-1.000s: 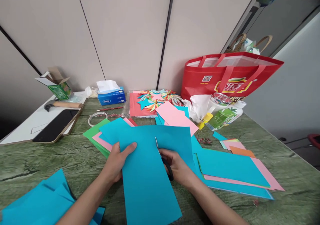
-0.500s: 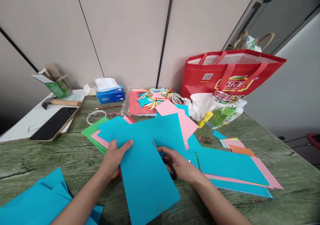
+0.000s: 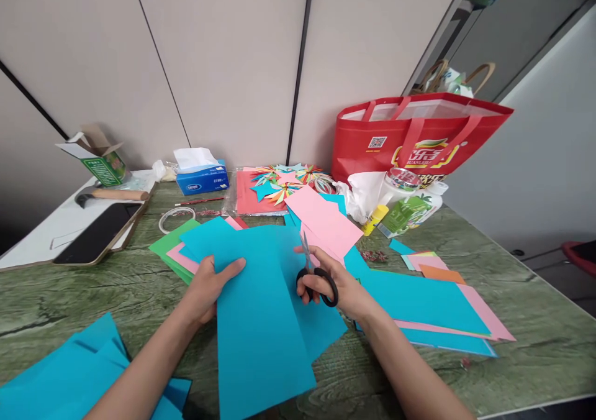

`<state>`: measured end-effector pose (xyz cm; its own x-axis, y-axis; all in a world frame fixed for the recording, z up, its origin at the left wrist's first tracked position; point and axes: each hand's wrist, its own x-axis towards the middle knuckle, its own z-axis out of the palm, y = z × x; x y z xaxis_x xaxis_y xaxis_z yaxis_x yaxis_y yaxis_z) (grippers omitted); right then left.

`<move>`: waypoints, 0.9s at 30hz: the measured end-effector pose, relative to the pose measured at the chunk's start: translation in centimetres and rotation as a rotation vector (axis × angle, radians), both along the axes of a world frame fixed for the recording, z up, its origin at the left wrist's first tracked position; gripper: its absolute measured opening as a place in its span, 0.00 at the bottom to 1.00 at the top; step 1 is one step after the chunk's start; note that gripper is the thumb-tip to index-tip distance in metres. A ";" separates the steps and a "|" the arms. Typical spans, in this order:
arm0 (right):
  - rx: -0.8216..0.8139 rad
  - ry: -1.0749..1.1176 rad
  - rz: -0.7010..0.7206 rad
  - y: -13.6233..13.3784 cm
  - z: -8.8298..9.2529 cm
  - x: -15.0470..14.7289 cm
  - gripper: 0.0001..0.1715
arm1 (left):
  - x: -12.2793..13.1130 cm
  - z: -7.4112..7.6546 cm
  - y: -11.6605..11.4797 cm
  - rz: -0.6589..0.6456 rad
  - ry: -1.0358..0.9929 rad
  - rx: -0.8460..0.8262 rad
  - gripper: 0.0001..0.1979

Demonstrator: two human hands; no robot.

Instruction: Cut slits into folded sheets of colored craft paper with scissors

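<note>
My left hand (image 3: 205,292) grips the left edge of a blue paper sheet (image 3: 261,330), thumb on top and fingers behind. A long cut runs down the sheet, and its right part (image 3: 321,324) hangs lower, behind the left part. My right hand (image 3: 338,280) holds small scissors (image 3: 307,252) by their black handles, in front of the paper. The blades point up and look nearly closed, with no paper visible between them. Pink paper pieces (image 3: 321,212) lie just beyond, and green paper (image 3: 174,246) sticks out at the left.
Blue sheets (image 3: 69,370) lie at front left, stacked coloured papers (image 3: 433,302) at right. Behind are a tissue box (image 3: 202,178), colourful paper stars (image 3: 284,190), a glue stick (image 3: 375,220) and a red bag (image 3: 363,146). A phone (image 3: 97,233) and hammer (image 3: 112,194) are at left.
The scissors have come out of the cut and are lifted in front of the sheet. The paper's right part has dropped and swung behind the left part. My left hand keeps its hold.
</note>
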<state>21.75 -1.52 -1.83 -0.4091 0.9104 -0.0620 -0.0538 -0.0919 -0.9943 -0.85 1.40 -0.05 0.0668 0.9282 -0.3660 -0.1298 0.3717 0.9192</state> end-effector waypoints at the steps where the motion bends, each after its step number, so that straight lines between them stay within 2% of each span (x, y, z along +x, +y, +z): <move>1: -0.007 -0.007 0.010 -0.1 -0.1 -0.2 0.21 | -0.1 -0.1 0.1 0.000 -0.003 0.017 0.19; 4: -0.082 -0.015 0.122 -0.5 -0.4 -0.8 0.13 | -0.4 -0.2 0.2 -0.007 -0.005 0.061 0.17; 7: -0.169 0.005 0.241 -0.8 -0.7 -1.1 0.14 | -0.7 0.0 0.2 -0.050 -0.037 0.082 0.18; 10: -0.179 0.024 0.302 -1.1 -0.7 -1.6 0.14 | -0.8 0.0 0.2 -0.077 -0.087 0.078 0.17; 14: -0.105 0.063 0.205 -1.3 -0.8 -2.4 0.12 | -0.8 -0.5 0.1 -0.114 -0.110 0.053 0.17; 18: -0.024 0.088 0.110 -1.4 -1.2 -3.1 0.11 | -0.6 -1.0 -0.3 -0.079 -0.087 0.019 0.21; 27: -0.029 0.106 -0.036 -1.5 -1.7 -3.8 0.05 | 0.2 0.0 -0.4 -0.041 -0.054 -0.027 0.19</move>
